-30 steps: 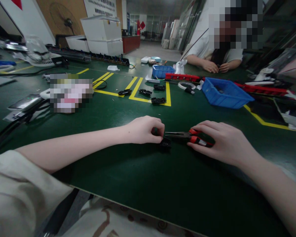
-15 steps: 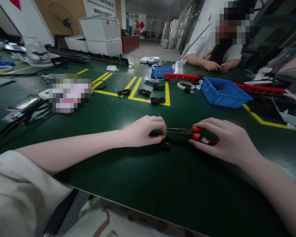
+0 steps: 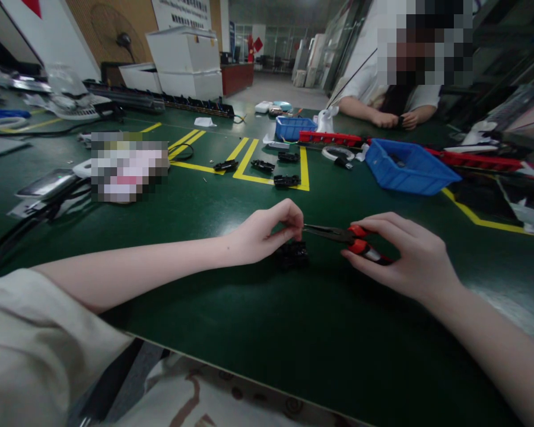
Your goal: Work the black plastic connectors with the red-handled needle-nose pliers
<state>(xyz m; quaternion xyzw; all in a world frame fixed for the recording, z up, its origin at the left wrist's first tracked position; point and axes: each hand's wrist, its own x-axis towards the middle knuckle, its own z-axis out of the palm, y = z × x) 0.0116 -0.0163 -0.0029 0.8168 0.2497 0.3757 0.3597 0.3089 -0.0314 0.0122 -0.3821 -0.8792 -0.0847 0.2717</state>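
A dark green table (image 3: 249, 320) filled the lower frame, marked with yellow tape lines (image 3: 248, 159). At upper left stood a wood-panelled wall (image 3: 78, 26), a black fan (image 3: 115, 35) and white cabinets (image 3: 184, 56). At upper centre a grey floor (image 3: 276, 89) ran back toward dimly lit glazing.

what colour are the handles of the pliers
Red with dark trim, seen in the head view: the pliers sit in the right hand.

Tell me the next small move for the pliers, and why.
Probably lower the pliers tip to the black part: the right hand holds them just above it, the left hand pinches at their tip, and the part lies on the table beneath.
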